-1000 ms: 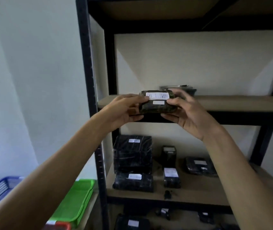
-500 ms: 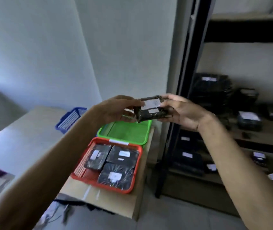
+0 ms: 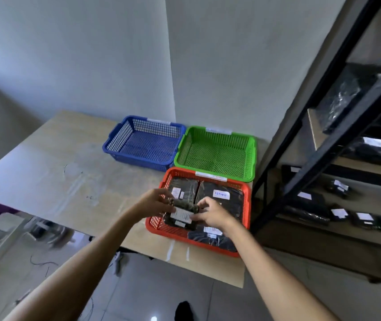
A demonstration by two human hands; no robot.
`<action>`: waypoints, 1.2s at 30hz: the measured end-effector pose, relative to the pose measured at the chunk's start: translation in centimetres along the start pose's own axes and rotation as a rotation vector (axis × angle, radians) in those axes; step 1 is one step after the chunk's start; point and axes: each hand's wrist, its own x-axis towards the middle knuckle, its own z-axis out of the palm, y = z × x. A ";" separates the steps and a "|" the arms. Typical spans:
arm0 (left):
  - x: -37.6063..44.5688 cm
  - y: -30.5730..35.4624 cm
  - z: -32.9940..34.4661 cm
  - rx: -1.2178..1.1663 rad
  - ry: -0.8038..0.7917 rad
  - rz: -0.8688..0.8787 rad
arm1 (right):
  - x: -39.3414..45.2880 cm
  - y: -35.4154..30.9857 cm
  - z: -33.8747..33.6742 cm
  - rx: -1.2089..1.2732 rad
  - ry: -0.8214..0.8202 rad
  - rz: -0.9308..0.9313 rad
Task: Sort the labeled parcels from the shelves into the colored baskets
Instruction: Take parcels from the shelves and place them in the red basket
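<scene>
I see pale grey walls (image 3: 92,54) meeting in a corner behind a light wooden table (image 3: 52,172), above a grey tiled floor (image 3: 161,286).

Open worktop (image 3: 52,163) left of baskets; shelf upright (image 3: 310,126) crowds red basket (image 3: 247,205) and green basket (image 3: 253,158) on right.

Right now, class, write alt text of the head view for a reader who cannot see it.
Both hands, left hand and right hand, hold a dark labeled parcel over the red basket, which already holds dark parcels. Behind it on the table sit a blue basket and a green basket, with shelves of parcels to the right.
</scene>
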 end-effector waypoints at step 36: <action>11.7 -5.5 -0.7 1.047 -0.083 0.224 | 5.7 0.7 6.0 -0.471 0.091 0.014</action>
